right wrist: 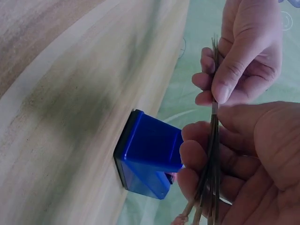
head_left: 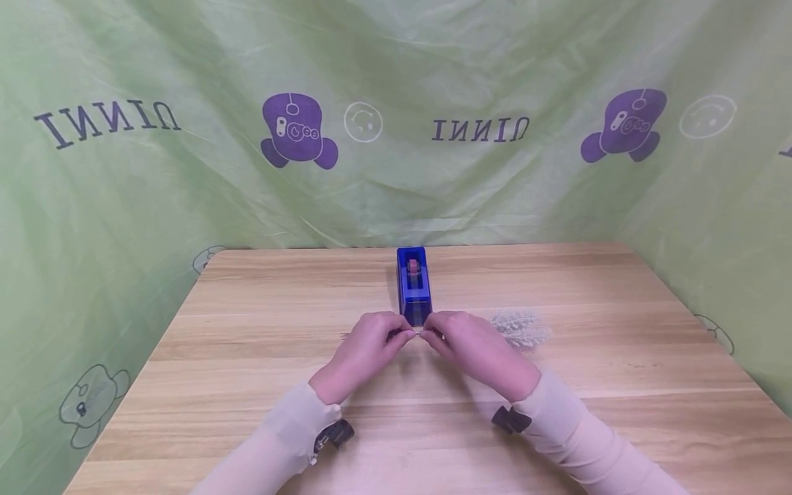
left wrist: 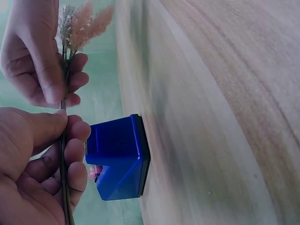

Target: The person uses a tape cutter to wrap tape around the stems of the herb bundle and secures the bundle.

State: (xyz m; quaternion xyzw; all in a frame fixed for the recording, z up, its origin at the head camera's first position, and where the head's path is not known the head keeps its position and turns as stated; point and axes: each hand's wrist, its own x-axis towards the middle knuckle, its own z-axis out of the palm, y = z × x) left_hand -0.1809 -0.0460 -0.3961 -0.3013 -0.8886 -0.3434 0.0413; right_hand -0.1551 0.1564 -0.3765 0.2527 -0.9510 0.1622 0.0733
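Note:
Both hands pinch the thin stems point(right wrist: 213, 154) of a small bunch of dried flowers, held above the table. My left hand point(head_left: 368, 344) grips the stems toward their bare ends, and my right hand point(head_left: 473, 344) holds them nearer the flower heads, thumbs almost touching. White heads point(head_left: 520, 328) stick out past the right hand; in the left wrist view, fluffy pink heads point(left wrist: 93, 24) show beside them. A pale strip that looks like tape point(right wrist: 214, 108) lies around the stems between the two thumbs. Just beyond the hands stands a blue tape dispenser point(head_left: 414, 292).
The dispenser carries a roll with a reddish core point(head_left: 413, 265). It stands on a wood-grain table point(head_left: 260, 295). A green printed cloth point(head_left: 396, 192) hangs behind the table and along both sides. Each wrist wears a small black camera point(head_left: 334, 434).

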